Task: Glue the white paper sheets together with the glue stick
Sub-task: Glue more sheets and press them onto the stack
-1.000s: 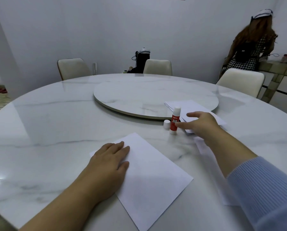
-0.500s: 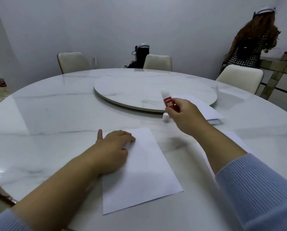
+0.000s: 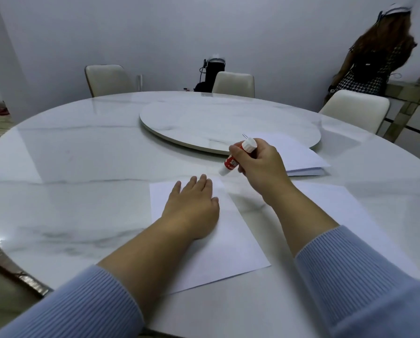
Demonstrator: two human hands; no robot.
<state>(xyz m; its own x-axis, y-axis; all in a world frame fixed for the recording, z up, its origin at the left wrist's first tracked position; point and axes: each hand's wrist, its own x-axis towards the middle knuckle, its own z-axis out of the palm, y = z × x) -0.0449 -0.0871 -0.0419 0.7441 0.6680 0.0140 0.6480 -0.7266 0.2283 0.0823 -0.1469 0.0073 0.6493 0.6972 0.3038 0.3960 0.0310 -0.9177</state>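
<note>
Glue stick held over paper sheet

Glue stick (image 3: 238, 157) is gripped in the right hand (image 3: 260, 167), fingers curled tightly round its red barrel, and is tilted with 1 white end down-left above the far right corner of the near sheet (image 3: 218, 242). That sheet is pinned flat on the marble table (image 3: 69, 167) by the left hand (image 3: 191, 211), fingers extended and slightly parted. Further sheets (image 3: 299, 157) are stacked beyond the right hand, partly on the turntable (image 3: 204, 123).

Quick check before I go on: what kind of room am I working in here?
Most likely a dining room: a large round white marble table with a raised turntable disc at its centre, and cream padded chairs set around it against a plain white wall.
</note>
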